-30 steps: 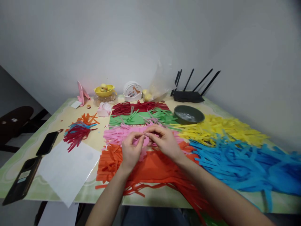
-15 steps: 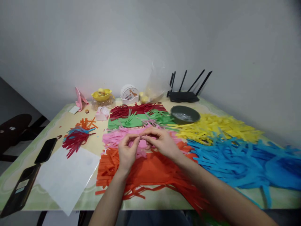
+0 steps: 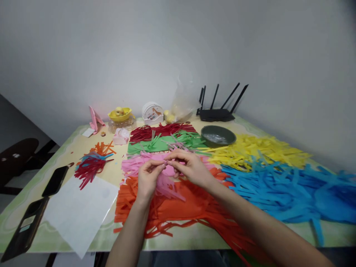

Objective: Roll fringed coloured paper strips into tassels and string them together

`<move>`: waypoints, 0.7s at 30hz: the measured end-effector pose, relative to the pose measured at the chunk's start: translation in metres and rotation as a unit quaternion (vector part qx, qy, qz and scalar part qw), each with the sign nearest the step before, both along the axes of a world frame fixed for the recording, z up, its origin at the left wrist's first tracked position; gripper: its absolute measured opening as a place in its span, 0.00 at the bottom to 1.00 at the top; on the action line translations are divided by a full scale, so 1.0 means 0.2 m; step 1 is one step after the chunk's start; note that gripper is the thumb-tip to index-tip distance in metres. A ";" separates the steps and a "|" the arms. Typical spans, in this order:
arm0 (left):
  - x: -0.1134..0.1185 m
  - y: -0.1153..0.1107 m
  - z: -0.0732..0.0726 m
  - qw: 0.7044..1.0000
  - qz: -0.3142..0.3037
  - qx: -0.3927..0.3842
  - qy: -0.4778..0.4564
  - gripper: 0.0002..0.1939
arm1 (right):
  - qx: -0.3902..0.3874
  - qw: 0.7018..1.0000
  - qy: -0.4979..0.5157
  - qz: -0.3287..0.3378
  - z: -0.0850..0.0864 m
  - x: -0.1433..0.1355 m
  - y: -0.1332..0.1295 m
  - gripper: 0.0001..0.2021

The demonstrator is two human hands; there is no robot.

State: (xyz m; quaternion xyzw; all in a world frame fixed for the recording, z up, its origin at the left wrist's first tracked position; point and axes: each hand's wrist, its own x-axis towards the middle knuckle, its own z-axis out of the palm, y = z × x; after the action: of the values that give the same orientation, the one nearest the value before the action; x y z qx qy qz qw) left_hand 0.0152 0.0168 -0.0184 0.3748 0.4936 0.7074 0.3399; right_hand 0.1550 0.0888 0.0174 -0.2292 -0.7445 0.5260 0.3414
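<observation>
My left hand (image 3: pixel 148 180) and my right hand (image 3: pixel 191 168) meet over the middle of the table. Both pinch the gathered top of a bunch of pink paper strips (image 3: pixel 171 189), whose loose ends hang toward me. Beneath them lies fringed orange paper (image 3: pixel 180 207). Just beyond is a fringed pink sheet (image 3: pixel 132 165), partly hidden by my hands. Green fringed paper (image 3: pixel 147 146) and dark red fringed paper (image 3: pixel 178 128) lie farther back. To the right spread yellow strips (image 3: pixel 269 150) and blue strips (image 3: pixel 278 189).
Orange, blue and red tassels (image 3: pixel 90 171) lie at left beside a white sheet (image 3: pixel 80 207) and two dark phones, one a black phone (image 3: pixel 55 181). A dark green bowl (image 3: pixel 218 136), a router (image 3: pixel 217 115) and a yellow fruit basket (image 3: pixel 119 115) stand toward the wall.
The pink strips now hang down in front of the orange paper, below my fingers. Both hands keep their pinch in nearly the same place. The view has shifted slightly.
</observation>
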 end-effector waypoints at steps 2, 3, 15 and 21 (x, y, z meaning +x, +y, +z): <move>0.00 0.00 0.00 1.000 0.012 0.006 0.017 0.07 | 0.006 1.000 -0.005 0.001 -0.01 0.00 0.00 0.13; 0.00 -0.01 0.01 1.000 0.011 0.004 0.025 0.08 | 0.009 1.000 -0.004 -0.003 -0.01 0.00 -0.01 0.13; 0.03 -0.03 0.02 0.995 0.025 0.012 0.100 0.05 | -0.039 0.999 -0.010 -0.001 0.02 0.02 0.01 0.17; 0.01 -0.03 0.04 0.996 -0.020 0.008 0.082 0.08 | 0.154 0.986 -0.054 -0.039 0.08 0.03 0.00 0.10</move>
State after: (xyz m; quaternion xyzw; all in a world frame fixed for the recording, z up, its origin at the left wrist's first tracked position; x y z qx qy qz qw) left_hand 0.0178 0.0102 -0.0098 0.4440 0.5070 0.6709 0.3093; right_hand 0.1610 0.0890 0.0330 -0.2304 -0.8244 0.3784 0.3523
